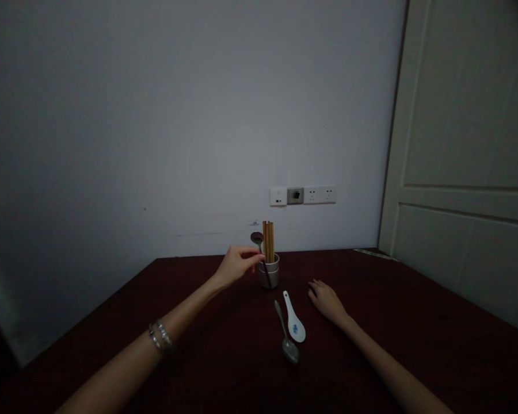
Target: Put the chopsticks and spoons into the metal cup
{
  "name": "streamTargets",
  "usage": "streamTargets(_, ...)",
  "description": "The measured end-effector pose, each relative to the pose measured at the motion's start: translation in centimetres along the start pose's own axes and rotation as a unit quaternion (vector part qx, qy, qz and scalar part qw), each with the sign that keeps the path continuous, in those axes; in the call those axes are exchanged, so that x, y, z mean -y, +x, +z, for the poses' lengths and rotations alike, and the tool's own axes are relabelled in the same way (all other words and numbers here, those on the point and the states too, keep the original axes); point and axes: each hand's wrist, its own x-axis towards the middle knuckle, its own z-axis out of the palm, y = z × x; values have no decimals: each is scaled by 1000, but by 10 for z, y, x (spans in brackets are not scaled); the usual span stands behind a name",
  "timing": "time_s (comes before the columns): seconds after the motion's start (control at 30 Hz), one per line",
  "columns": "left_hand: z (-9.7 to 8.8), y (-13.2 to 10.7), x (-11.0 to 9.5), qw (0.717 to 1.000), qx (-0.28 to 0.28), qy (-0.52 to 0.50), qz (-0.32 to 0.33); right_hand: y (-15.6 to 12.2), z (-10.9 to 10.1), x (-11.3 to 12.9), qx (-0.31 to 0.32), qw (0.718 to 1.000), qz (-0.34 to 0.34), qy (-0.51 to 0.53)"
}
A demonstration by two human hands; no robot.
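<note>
A small grey cup [269,275] stands on the dark red table [198,356], with wooden chopsticks [268,240] upright in it. My left hand [235,265] pinches the handle of a metal spoon [256,238] whose bowl points up, its lower end in the cup. My right hand [326,299] lies flat on the table, fingers loosely curled, holding nothing. Between my hands and nearer to me lie a white ceramic spoon [294,318] with a blue mark and a second metal spoon [285,335], side by side.
A pale wall rises just behind the table, with a row of sockets [303,195] above the cup. A cream door [466,161] stands at the right. Bracelets [159,336] circle my left wrist.
</note>
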Motion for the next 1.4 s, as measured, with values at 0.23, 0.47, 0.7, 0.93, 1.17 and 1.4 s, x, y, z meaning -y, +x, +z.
streamTargets(0.23, -5, 10, 6, 998, -36, -51, -32, 2, 2, -5, 4, 1000, 7, 17)
streamTargets(0.47, -10, 21, 22, 993, -75, -70, -49, 29, -20, -5, 5, 988, 42, 147)
streamTargets(0.7, -14, 38, 32, 990, -107, -78, -43, 65, -49, 32, 9, 917, 3, 399)
streamTargets(0.93, -15, 70, 45, 985, -142, -83, -44, 89, -23, 60, 70, 866, -8, 495)
streamTargets(1.17, -16, 113, 68, 983, -163, -68, -54, 99, 4, 70, 102, 806, -58, 581)
streamTargets(1.4, -9, 138, 95, 985, -149, -36, -80, 92, 11, 81, 133, 750, -113, 638)
